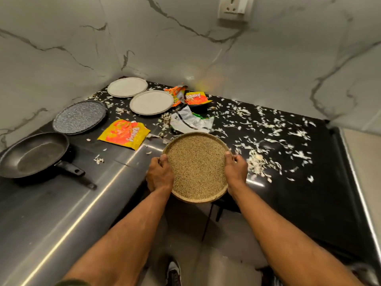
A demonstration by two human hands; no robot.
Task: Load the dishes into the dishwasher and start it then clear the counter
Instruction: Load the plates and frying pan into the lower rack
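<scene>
Both hands grip the speckled tan plate (198, 167) by opposite rims, left hand (159, 175) and right hand (236, 169) equally near, held over the desk (309, 193) edge (remaining plates lie beyond-left).

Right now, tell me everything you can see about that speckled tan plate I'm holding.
The tan plate is round and shallow, with a raised rim and a fine brown-beige speckle that looks like stoneware. It appears empty. The left hand and right hand grip opposite sides of the rim, thumbs over the edge. It sits roughly level at the front edge of the counter, partly past it.
</scene>
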